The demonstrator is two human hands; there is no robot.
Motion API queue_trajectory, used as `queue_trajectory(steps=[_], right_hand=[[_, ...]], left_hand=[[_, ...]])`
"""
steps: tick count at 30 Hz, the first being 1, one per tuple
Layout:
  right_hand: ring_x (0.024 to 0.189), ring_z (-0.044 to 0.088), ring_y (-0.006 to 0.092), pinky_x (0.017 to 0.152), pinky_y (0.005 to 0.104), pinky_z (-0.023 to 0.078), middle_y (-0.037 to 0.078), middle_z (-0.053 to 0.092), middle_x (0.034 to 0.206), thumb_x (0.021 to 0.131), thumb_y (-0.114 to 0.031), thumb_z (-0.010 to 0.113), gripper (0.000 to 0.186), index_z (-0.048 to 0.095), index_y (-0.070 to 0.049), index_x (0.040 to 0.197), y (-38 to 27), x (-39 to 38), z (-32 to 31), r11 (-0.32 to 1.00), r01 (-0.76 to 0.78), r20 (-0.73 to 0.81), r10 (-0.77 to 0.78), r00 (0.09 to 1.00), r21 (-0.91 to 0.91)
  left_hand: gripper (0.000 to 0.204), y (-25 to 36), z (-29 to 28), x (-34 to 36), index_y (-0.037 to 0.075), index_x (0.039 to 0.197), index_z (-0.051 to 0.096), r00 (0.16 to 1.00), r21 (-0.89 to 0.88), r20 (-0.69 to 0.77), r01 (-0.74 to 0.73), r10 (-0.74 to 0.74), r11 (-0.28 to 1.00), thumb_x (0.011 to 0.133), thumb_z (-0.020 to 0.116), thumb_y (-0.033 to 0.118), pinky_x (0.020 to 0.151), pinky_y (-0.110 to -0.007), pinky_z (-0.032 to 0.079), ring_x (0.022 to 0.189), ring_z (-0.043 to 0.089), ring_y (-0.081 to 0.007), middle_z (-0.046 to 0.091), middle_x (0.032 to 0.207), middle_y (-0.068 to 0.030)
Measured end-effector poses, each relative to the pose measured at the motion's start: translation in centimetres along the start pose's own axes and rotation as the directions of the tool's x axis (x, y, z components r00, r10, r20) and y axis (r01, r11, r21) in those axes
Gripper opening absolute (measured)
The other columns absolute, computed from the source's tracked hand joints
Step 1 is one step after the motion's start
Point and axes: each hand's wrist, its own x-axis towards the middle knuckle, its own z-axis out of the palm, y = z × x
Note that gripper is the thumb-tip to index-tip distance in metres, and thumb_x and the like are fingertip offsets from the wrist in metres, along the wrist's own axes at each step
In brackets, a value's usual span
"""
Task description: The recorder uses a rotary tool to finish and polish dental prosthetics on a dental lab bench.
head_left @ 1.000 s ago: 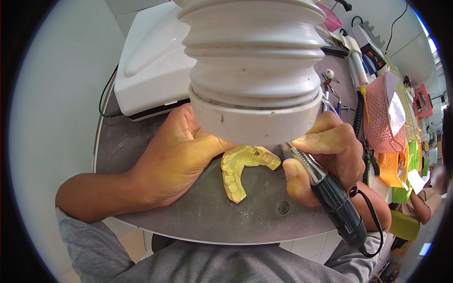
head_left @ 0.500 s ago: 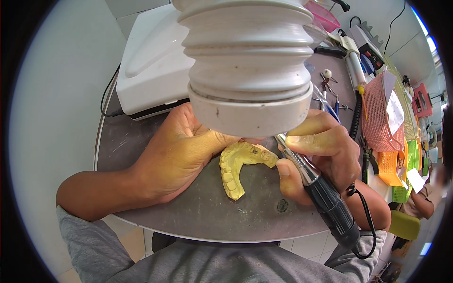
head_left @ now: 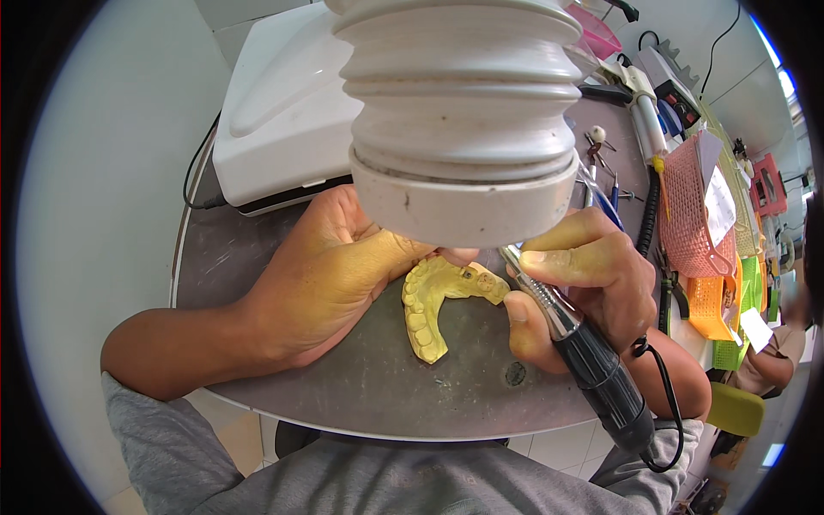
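Note:
A yellow dental cast [head_left: 421,316], shaped like a horseshoe with a row of teeth, lies on the grey worktop [head_left: 360,386]. My left hand [head_left: 322,270] is closed at its far side, thumb pointing right. The fingertips partly disappear under a white ribbed suction hose [head_left: 463,129], so what they pinch cannot be made out. My right hand [head_left: 605,275] grips a rotary handpiece [head_left: 592,365] like a pen, its slim metal nose between thumb and fingers. The handpiece's tip points up and left, just right of the cast, and its working end is hidden by the hose's rim.
A white box-shaped machine [head_left: 283,112] stands at the back left. Small tools [head_left: 601,154] lie behind my right hand. A pink basket [head_left: 691,206], an orange basket [head_left: 712,300] and a green basket [head_left: 747,300] line the right side. Another person's arm [head_left: 772,365] shows at the far right.
The hose and the cast sit slightly farther right in the picture. Both hands keep nearly the same place and grip.

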Motion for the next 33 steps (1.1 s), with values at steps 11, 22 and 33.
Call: queue_trajectory(steps=[11, 22, 33], right_hand=[[0.066, 0.06, 0.0163, 0.056, 0.0268, 0.045, 0.014, 0.062, 0.086, 0.076, -0.004, 0.074, 0.033, 0.057, 0.002, 0.104, 0.25, 0.23, 0.13, 0.999, 0.035, -0.002, -0.035, 0.999, 0.034], [0.066, 0.061, 0.0165, 0.056, 0.0268, 0.046, 0.014, 0.063, 0.084, 0.076, -0.006, 0.075, 0.034, 0.057, 0.001, 0.105, 0.35, 0.33, -0.1, 0.999, 0.035, 0.022, -0.036, 0.999, 0.034], [0.067, 0.061, 0.017, 0.058, 0.0273, 0.047, 0.014, 0.063, 0.083, 0.077, -0.006, 0.074, 0.033, 0.057, 0.002, 0.104, 0.39, 0.22, -0.01, 0.999, 0.041, 0.017, -0.041, 0.999, 0.028]], left_hand=[[0.036, 0.03, -0.1, -0.11, -0.003, 0.132, 0.048, 0.998, 0.003, -0.035, 0.044, -0.043, 0.999, 0.099, 0.055, 0.009, 0.099, -0.036, 0.049, 0.113, 0.06, -0.0215, 0.06, 0.121, -0.0137], [0.036, 0.1, -0.1, -0.02, -0.004, 0.131, 0.048, 0.999, 0.021, -0.026, 0.046, -0.046, 0.999, 0.099, 0.055, 0.01, 0.1, -0.037, 0.049, 0.115, 0.059, -0.0234, 0.06, 0.12, -0.0148], [0.034, 0.01, -0.05, -0.05, -0.005, 0.129, 0.049, 0.999, 0.004, -0.029, 0.034, -0.034, 0.999, 0.098, 0.055, 0.009, 0.1, -0.037, 0.049, 0.115, 0.059, -0.0234, 0.06, 0.119, -0.0147]])
